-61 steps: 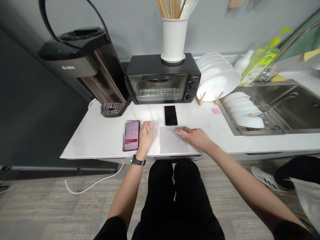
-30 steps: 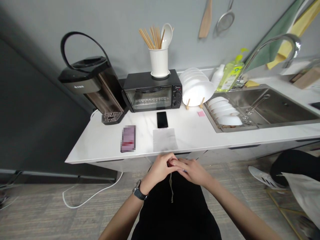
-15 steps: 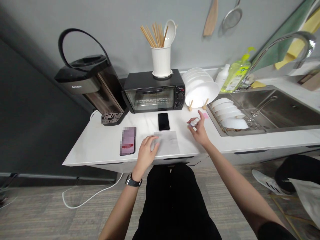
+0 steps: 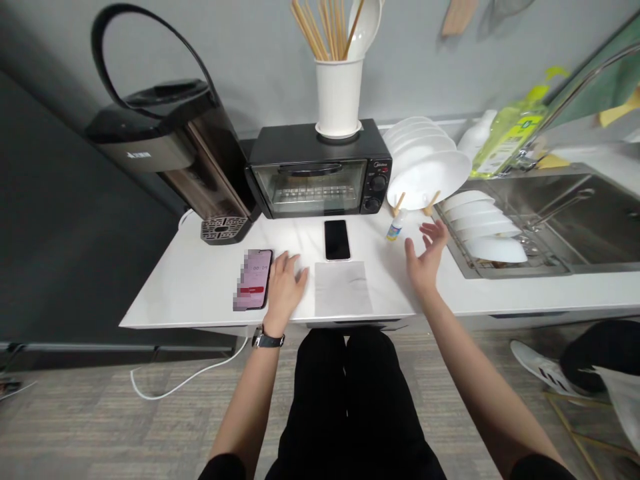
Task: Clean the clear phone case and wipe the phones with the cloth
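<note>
At the near edge of the surface [image 4: 165, 293], pale sheet [image 4: 343, 288]; could slip off if brushed. To its left, beside a lit phone [image 4: 256, 280], left hand [image 4: 285, 287] with a relaxed, empty grip. Farther, right hand [image 4: 427, 257], grip spread, likewise empty. Just beyond, small bottle [image 4: 395, 227] on the surface; might topple toward the plates [image 4: 430, 177] if nudged.

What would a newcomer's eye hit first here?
The tall dispenser at left on the counter, then the black oven at centre back, a white cup on top. Nearer, the open right hand is right of a small bottle; the left hand is beside the lit phone.
</note>
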The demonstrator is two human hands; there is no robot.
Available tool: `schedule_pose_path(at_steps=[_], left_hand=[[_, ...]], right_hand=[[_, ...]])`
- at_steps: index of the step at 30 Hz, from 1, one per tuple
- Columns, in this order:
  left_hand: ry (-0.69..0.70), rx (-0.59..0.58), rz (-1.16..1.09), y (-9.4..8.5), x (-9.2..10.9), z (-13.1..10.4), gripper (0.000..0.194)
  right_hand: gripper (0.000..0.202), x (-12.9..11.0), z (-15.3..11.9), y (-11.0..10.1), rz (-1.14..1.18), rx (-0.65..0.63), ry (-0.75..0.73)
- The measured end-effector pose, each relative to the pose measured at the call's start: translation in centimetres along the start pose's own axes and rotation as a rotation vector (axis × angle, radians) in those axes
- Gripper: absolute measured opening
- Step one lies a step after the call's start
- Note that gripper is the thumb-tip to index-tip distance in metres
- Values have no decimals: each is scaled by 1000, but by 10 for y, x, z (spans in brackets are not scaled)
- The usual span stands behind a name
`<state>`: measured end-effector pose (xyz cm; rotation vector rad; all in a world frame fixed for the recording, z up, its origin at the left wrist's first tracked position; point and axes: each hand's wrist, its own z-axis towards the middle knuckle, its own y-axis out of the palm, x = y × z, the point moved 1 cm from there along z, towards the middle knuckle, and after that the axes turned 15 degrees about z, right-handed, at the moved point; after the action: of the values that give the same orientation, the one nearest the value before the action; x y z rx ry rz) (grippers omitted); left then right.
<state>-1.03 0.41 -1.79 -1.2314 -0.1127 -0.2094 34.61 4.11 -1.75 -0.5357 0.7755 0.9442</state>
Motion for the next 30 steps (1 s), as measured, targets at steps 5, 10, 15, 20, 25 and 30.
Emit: schedule_pose_path(at_steps=[5, 10, 15, 20, 25, 30], left_hand=[[-82, -8, 56, 5, -8, 17, 47], [-53, -9, 28, 5, -19, 22, 43], [-4, -21, -28, -1, -35, 14, 41], [6, -74, 33, -3, 0, 36, 40], [-57, -148, 124, 15, 81, 88, 71], [-17, -248, 184, 32, 104, 125, 87]], right_hand=[[49, -34, -34, -17, -18, 46, -11], [34, -51, -48, -22, -37, -48, -48], [24, -58, -55, -24, -24, -219, -78], [25, -59, -48, 1, 41, -389, -68], [27, -47, 2, 72, -2, -658, -96], [29, -19, 47, 125, -69, -651, -196]])
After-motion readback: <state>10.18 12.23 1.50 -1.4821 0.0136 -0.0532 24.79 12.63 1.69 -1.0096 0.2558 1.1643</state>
